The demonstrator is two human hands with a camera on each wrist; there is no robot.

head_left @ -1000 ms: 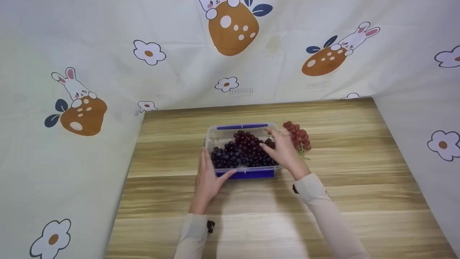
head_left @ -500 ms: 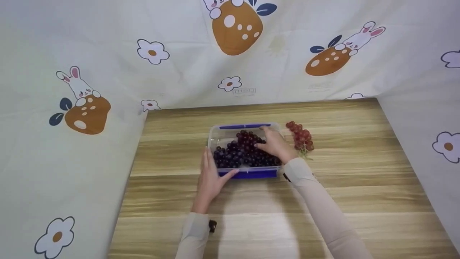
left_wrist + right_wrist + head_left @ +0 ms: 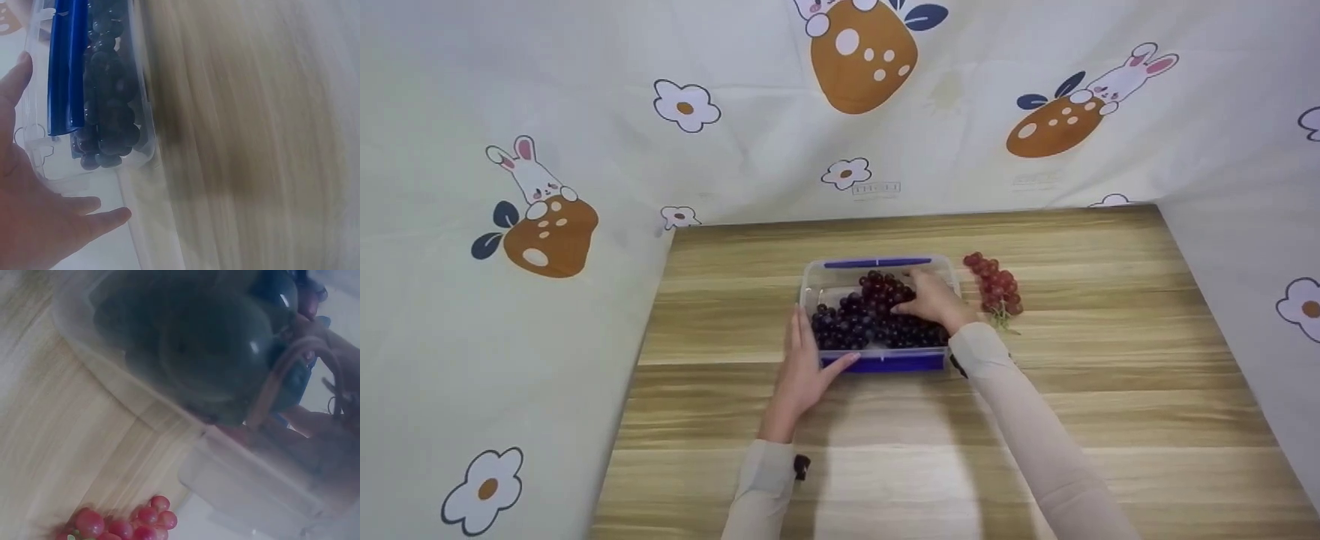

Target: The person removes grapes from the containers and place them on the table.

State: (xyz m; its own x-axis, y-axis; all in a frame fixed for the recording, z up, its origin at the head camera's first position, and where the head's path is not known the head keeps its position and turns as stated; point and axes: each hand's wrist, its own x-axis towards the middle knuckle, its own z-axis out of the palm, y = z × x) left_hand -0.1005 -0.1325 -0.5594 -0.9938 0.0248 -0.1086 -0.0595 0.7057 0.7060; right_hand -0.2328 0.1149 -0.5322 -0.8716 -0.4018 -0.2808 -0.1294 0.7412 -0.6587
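Note:
A clear plastic food container (image 3: 814, 281) with blue clips stands on the table, holding dark purple grapes (image 3: 840, 322) and a darker red bunch of grapes (image 3: 877, 289) on top. My left hand (image 3: 799, 375) rests against its near left corner, fingers along the left wall and thumb on the front rim. The left wrist view shows that thumb beside the blue clip (image 3: 67, 73). My right hand (image 3: 936, 300) reaches into the container's right side over the grapes, thumb and fingers apart; its fingertips are partly hidden. Through the clear wall, the right wrist view shows this hand (image 3: 332, 399) blurred.
A bunch of light red grapes (image 3: 997, 285) with a green stem lies on the wooden table (image 3: 1080, 300), just right of the container. Pale cloth (image 3: 750, 165) printed with rabbits and flowers rises behind the table and at both sides.
My right hand has shifted left and deeper into the container, uncovering the light red grapes at the right. The left hand keeps its place on the container. The head view has drifted slightly.

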